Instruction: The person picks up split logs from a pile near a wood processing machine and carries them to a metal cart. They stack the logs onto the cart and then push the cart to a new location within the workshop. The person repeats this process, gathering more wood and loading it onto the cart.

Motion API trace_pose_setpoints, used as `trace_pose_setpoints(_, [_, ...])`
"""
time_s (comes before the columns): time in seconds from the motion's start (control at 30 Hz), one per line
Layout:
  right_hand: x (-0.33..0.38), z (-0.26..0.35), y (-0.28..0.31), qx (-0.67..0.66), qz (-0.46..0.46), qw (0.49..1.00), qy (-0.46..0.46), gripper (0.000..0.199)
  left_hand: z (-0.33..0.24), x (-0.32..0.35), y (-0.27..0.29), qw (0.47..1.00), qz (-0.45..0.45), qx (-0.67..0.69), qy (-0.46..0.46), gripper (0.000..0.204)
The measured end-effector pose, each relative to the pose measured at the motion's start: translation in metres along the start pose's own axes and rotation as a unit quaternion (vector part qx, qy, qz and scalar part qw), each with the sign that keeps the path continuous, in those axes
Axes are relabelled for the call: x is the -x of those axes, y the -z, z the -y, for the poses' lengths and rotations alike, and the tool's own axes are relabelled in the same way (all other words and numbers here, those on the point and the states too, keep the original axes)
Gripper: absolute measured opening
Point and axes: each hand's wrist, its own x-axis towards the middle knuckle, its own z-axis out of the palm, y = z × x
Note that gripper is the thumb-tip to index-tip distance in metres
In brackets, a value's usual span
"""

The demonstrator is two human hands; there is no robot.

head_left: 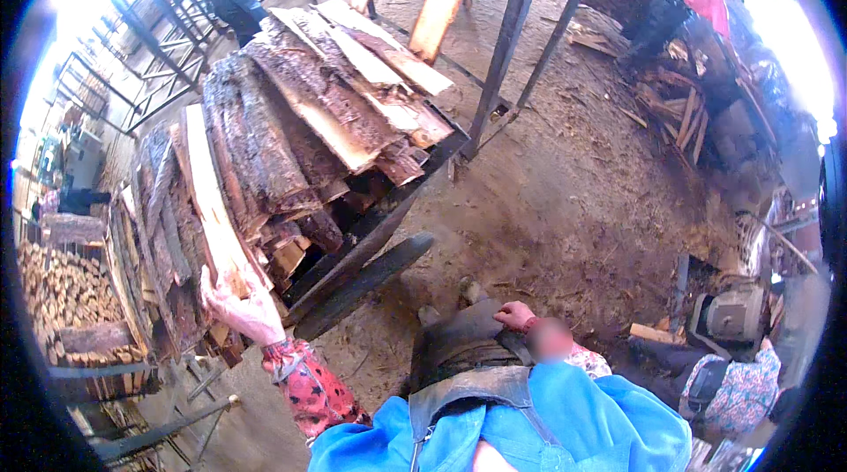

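Nearest first: your right hand [513, 316] is hanging around 4:30 from the middle of the view, fingers loosely bent by the dark apron [459, 344]; I'm seeing nothing in it, but can't tell if it's pinching the apron; your left hand [247, 309] is sitting at 8 o'clock, fingers half curled over the near end of the pale board [212, 194]; it's looking like contact, though I can't tell how firmly it's gripping.

That board is lying on the bark slabs [273, 106], running from 8 up toward 9:30; I'm guessing you're handling it by that end, so you're wanting the thumb opposing the fingers and the palm clear of splintery edges; if it's feeling long or heavy, I'd be bringing the right hand over too; I'd also be keeping fingers out of the gaps, since loose slabs could be rolling.

Farther out, someone in a patterned sleeve [750, 384] is working at 4 o'clock, and someone in a pink shirt [704, 4] is bending at 2; I'd be watching any swing that way.
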Motion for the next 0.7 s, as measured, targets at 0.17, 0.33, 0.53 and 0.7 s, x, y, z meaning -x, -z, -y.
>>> trace_pose_setpoints(0.17, [-0.008,-0.032,-0.008,-0.034,-0.028,0.999,0.004,0.035,-0.017,0.001,0.002,0.983,0.018,0.142,0.117,0.035])
trace_pose_setpoints(0.33, [-0.005,-0.005,0.024,-0.088,0.013,0.994,-0.064,0.041,-0.026,0.012,0.017,0.999,-0.017,0.029,0.012,0.036])
trace_pose_setpoints(0.53, [-0.018,-0.05,0.03,-0.04,-0.058,0.997,-0.008,0.04,-0.091,0.033,0.018,0.988,0.02,0.102,0.117,0.028])
trace_pose_setpoints(0.7, [-0.012,-0.047,0.043,-0.021,-0.032,0.998,-0.047,0.041,-0.133,0.071,0.02,0.984,0.075,0.158,0.036,0.018])
